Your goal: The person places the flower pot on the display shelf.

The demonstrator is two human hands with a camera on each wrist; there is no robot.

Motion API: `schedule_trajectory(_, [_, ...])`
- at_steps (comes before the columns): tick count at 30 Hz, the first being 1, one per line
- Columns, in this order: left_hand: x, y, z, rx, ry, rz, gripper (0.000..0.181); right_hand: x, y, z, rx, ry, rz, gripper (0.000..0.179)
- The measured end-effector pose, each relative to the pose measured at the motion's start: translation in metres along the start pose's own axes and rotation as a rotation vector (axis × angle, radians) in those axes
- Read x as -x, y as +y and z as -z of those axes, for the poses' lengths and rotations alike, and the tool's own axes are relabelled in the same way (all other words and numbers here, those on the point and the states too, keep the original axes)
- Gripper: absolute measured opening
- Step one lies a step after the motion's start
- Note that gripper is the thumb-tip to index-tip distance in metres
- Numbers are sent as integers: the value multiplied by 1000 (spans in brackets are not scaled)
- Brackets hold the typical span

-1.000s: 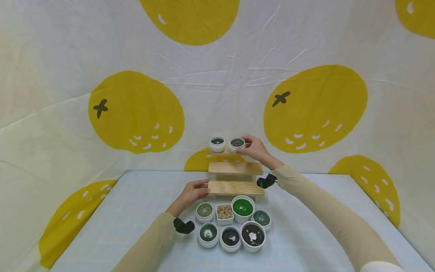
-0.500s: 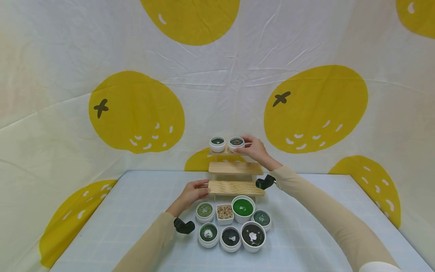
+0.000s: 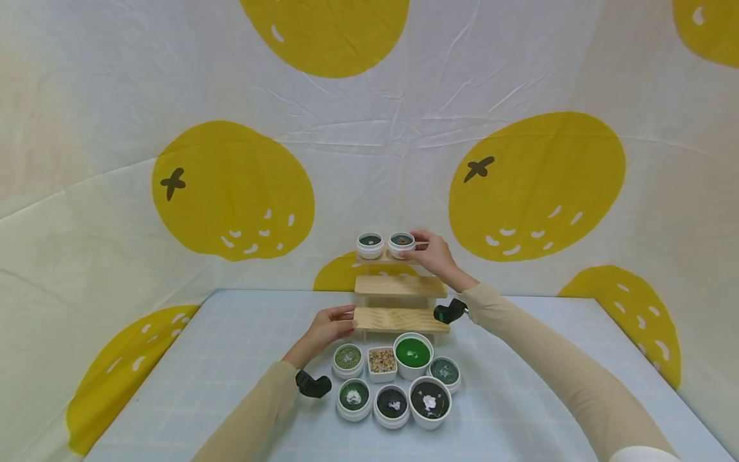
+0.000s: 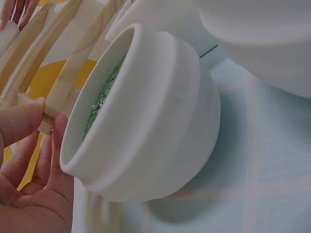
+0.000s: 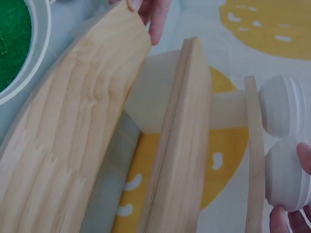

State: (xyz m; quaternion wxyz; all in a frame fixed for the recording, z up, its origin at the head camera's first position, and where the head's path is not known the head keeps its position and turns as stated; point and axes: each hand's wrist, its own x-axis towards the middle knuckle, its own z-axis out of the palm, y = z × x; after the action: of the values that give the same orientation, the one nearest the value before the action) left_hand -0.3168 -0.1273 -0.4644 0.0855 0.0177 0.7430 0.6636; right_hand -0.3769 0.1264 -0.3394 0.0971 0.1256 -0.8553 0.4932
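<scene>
A three-step wooden stand shows its lowest step, middle step and top step in the head view. My left hand pinches the left end of the lowest step between thumb and fingers. Up on the top step, my right hand grips a small white pot from its right side. To the left of that pot stands a similar white pot, a narrow gap between them. The right wrist view shows the held pot sitting against the top board, fingertips round it.
Several white pots crowd in front of the stand, among them a bright green one, a dark one and a square dish of pebbly bits. A green-filled pot stands close by my left wrist. A patterned cloth hangs behind.
My right hand has shifted the gripped pot very slightly left along the top step, then stayed nearly still. My left hand keeps its place on the lowest step.
</scene>
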Motion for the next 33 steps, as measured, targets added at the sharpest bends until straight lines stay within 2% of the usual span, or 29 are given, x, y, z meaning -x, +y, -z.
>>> schedule_trajectory(7, [0, 0, 0, -3, 10, 2, 46, 2, 7, -1, 36, 27, 21, 61])
schedule_trajectory(12, [0, -1, 0, -7, 11, 1, 46, 8, 10, 2, 22, 57, 18, 67])
schedule_trajectory(24, [4, 2, -2, -11, 25, 0, 46, 30, 14, 14, -14, 105, 46, 62])
schedule_trajectory(33, [2, 0, -3, -15, 28, -9, 46, 52, 20, 24, -30, 114, 64, 58])
